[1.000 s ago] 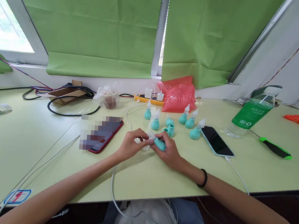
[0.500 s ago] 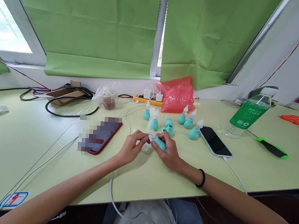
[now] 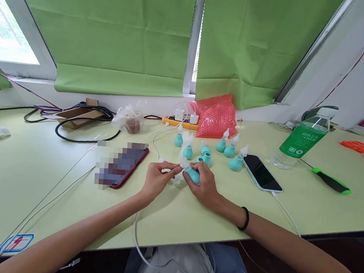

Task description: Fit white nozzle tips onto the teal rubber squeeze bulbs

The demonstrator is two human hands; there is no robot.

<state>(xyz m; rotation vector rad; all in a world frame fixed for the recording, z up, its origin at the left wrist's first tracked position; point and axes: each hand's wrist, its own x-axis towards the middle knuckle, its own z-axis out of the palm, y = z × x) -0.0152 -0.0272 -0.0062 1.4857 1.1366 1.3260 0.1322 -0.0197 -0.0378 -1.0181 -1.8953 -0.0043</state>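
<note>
Teal and tilted, one bulb (image 3: 194, 176) sits in the clasping fingers (image 3: 202, 167) of your right hand (image 3: 206, 187), its translucent tip (image 3: 185, 163) pinched by your left hand (image 3: 157, 181). Left of your fingers, a red-edged phone (image 3: 131, 168) lies on the worktop (image 3: 169, 219); just beyond them gather more teal bulbs (image 3: 187, 152); farther off, red bubble wrap (image 3: 217, 119).

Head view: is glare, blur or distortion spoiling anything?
Head view: the upper-left window is blown out; a pixelated block hides part of the red-cased smartphone; the translucent tip on the held turquoise bulb looks indistinct; a soft shadow lies beside the left forearm; wide-angle stretch shows toward the edges.
</note>
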